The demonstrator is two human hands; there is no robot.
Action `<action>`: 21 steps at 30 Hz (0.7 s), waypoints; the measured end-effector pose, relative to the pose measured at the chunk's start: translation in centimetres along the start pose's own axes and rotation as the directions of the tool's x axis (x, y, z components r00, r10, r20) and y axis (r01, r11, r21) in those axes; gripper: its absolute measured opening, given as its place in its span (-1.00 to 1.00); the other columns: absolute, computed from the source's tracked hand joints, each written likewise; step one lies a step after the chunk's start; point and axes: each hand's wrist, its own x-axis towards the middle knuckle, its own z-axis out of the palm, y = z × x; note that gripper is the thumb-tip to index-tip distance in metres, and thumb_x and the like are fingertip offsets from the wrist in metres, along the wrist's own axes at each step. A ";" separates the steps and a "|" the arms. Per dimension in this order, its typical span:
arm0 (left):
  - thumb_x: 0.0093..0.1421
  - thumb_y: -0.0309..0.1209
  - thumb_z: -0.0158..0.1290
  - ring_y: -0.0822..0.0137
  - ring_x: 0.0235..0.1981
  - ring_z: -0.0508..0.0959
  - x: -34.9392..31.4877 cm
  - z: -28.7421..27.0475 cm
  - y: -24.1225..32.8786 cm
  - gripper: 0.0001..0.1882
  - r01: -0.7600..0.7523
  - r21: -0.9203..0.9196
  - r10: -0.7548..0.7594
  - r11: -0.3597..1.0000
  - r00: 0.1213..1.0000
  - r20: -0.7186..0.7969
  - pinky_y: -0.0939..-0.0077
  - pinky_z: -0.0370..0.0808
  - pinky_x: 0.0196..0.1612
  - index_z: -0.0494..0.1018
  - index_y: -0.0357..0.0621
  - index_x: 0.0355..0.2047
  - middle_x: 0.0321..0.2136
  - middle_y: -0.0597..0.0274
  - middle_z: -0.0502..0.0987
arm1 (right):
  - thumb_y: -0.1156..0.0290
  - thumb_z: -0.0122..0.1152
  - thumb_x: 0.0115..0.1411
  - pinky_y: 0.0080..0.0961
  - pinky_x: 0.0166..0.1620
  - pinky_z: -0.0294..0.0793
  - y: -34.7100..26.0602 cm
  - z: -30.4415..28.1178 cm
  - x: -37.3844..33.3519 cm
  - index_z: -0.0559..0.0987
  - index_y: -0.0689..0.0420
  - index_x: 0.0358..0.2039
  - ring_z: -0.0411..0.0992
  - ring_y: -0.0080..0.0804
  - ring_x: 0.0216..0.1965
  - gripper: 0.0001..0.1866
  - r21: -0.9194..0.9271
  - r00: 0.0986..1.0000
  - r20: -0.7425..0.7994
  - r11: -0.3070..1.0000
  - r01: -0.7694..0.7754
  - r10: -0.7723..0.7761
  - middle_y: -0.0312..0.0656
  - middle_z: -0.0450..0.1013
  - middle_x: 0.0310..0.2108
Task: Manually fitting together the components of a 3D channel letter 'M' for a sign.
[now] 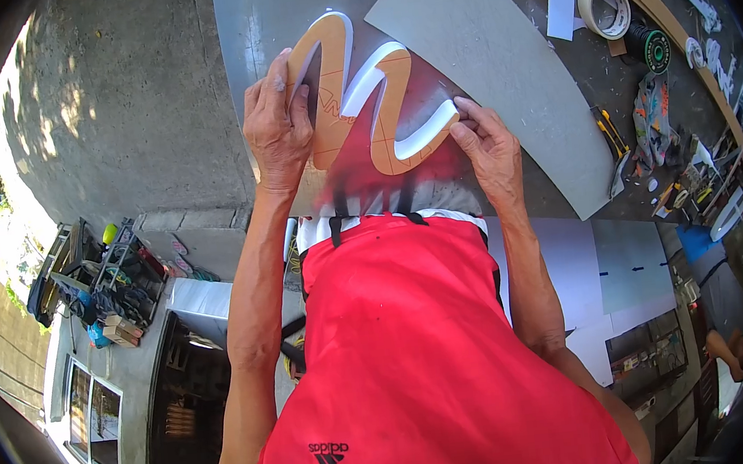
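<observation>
Between my hands, a wavy letter-shaped cutout [390,123] is held tilted over the table [254,37]. Its face is orange-brown with thin red lines, and its thick edges are white. My left hand [280,133] grips the left stroke, fingers and thumb closed around its side. At the opposite end, my right hand [492,149] pinches the narrow right tip between thumb and fingers. The glossy tabletop beneath reflects my red shirt [398,319].
Right of the cutout lies a large grey sheet [480,60]. Beyond it are a tape roll [587,7], a black-and-green roll [655,51], a yellow-handled cutter [609,130], a brown strip [667,2] and scraps. Another person [730,287] is at the far right. A cluttered rack [112,275] stands left.
</observation>
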 end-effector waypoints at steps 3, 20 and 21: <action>0.15 -0.56 0.18 0.09 -0.15 0.56 0.1 -0.1 0.0 -0.45 0.008 0.011 -0.008 1.000 1.000 0.014 0.28 0.52 -0.05 0.44 -0.10 0.19 -0.10 0.12 0.63 | 0.43 0.31 0.29 -0.59 -0.01 0.52 0.0 -0.2 0.0 0.53 0.32 0.12 0.47 -0.50 -0.11 -0.58 0.023 1.000 0.002 1.000 0.012 -0.012 -0.18 0.48 -0.10; 0.03 -0.61 0.29 0.11 -0.12 0.63 1.7 -1.4 0.8 -0.44 0.078 -0.113 -0.073 0.991 0.996 0.046 0.33 0.58 -0.07 0.51 -0.21 0.10 -0.10 0.04 0.64 | 0.53 0.24 0.27 -0.47 -0.07 0.59 -5.1 6.1 2.8 0.51 0.29 0.10 0.62 -0.37 -0.08 -0.62 -0.120 1.000 -0.004 0.993 0.015 -0.015 -0.07 0.59 -0.09; 0.03 -0.61 0.29 0.11 -0.12 0.63 1.7 -1.4 0.7 -0.44 0.082 -0.111 -0.078 0.990 0.996 0.041 0.33 0.58 -0.07 0.51 -0.21 0.10 -0.10 0.04 0.64 | 0.53 0.24 0.27 -0.47 -0.07 0.59 -5.0 6.3 3.0 0.51 0.29 0.10 0.62 -0.37 -0.08 -0.62 -0.122 1.000 0.002 0.992 0.017 -0.016 -0.07 0.59 -0.09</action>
